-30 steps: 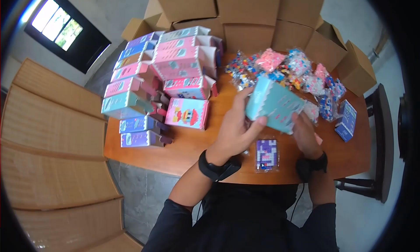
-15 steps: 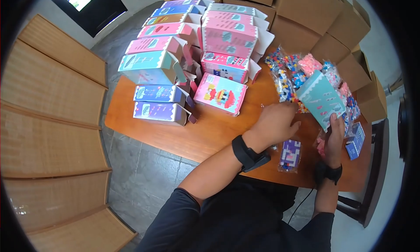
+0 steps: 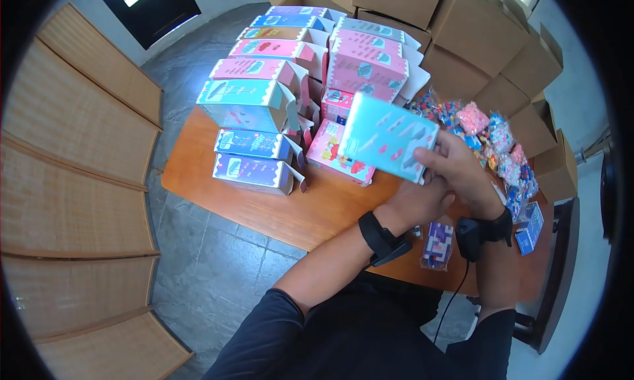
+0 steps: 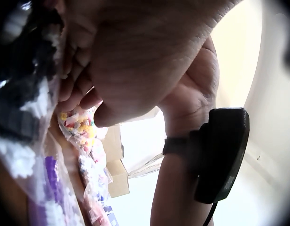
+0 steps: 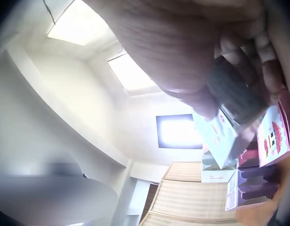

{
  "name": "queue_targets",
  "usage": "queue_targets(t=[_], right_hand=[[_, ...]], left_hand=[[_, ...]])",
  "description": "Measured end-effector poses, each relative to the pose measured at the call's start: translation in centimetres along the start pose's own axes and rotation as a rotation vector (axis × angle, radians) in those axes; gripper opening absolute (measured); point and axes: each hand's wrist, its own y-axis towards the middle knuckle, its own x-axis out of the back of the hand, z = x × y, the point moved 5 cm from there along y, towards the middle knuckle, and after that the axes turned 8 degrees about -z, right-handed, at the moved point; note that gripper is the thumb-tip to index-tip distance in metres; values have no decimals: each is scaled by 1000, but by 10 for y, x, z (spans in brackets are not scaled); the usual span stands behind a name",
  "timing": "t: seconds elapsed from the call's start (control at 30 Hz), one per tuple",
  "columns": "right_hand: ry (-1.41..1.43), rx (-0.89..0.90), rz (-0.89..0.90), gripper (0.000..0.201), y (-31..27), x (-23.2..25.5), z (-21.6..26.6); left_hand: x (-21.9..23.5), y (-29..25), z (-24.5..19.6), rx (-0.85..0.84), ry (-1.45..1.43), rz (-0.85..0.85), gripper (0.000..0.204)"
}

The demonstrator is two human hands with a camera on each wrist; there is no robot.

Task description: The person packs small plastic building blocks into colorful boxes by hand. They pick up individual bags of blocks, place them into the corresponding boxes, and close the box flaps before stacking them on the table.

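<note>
The right hand (image 3: 452, 165) grips the near right corner of a teal box (image 3: 386, 132), its thumb on the printed face. The box is tilted above the pink boxes. Just below, the left hand (image 3: 422, 202) lies against the right hand, its fingers mostly hidden. The left wrist view shows the left hand (image 4: 135, 61) with bent fingers; whether they hold anything cannot be told. Clear bags with white and purple pieces (image 4: 53, 188) are close by. In the right wrist view, the box (image 5: 220, 136) extends beyond the right hand (image 5: 182, 47).
Rows of pastel boxes (image 3: 241, 106) stand at the left of the table (image 3: 264, 208). Bags of coloured pieces (image 3: 502, 136) are heaped at the right, near a small blue box (image 3: 529, 228). A purple-and-white bag (image 3: 437, 244) lies near the front edge. Cardboard boxes (image 3: 475, 30) stand behind.
The teal box has moved left from over the heaped bags, carried by the right hand. The two hands, apart half a second ago, are now together. The head view has shifted toward the right side.
</note>
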Motion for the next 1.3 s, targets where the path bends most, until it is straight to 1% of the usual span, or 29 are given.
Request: queue_targets(t=[0.03,0.07,0.1,0.13,0.23,0.27,0.37,0.47,0.57,0.67,0.77,0.8,0.87,0.9,0.97,1.0,1.07,1.17,1.27,1.3], right_hand=[[-34,-16,24,45,2,-4,4],[-68,-34,46,45,2,-8,9],[-103,-51,65,45,3,-10,12],[-139,-99,97,46,8,-9,2],[-63,-297,67,44,14,-11,-13],[64,-339,65,42,13,-12,-10],[50,-337,47,47,19,-8,-13],[2,-377,52,51,22,-15,-20],[-175,-427,64,52,25,-21,-16],[-344,-411,86,58,32,-29,-18],[-331,-382,109,60,42,-43,-24],[-341,-359,123,61,45,-45,-24],[-345,-367,132,60,45,-44,-24],[-346,-370,141,59,45,-44,-23],[-324,-342,100,55,38,-34,-16],[-312,-329,78,53,32,-25,-14],[-262,-271,-24,49,22,2,-13],[-216,-206,-170,42,-1,46,-18],[-151,-142,-267,37,-26,86,-33],[-123,-121,-293,35,-35,95,-38]], left_hand=[[0,-2,-1,109,-44,105,22],[0,0,-5,187,-88,264,22],[-1,0,-4,149,-82,243,22],[-4,-1,-2,110,-78,224,23],[-9,0,-3,4,-6,195,24],[-5,1,-6,-27,30,184,24],[3,4,-11,-11,152,223,26],[-4,2,-5,-21,3,251,26],[-1,0,-9,-58,-56,227,26],[-6,-2,-5,-111,-266,161,27],[0,-4,-3,-160,-132,172,30],[1,-4,-4,-184,-193,161,30],[3,-4,-3,-229,-311,135,30],[2,-3,-3,-232,-308,148,29],[1,-1,-9,-232,-301,175,26],[0,-1,-8,-181,-200,170,24],[-2,0,-9,-81,-6,163,20],[1,6,-14,-17,212,381,18],[0,8,-14,-151,156,168,18],[-2,8,-12,-130,140,171,17]])
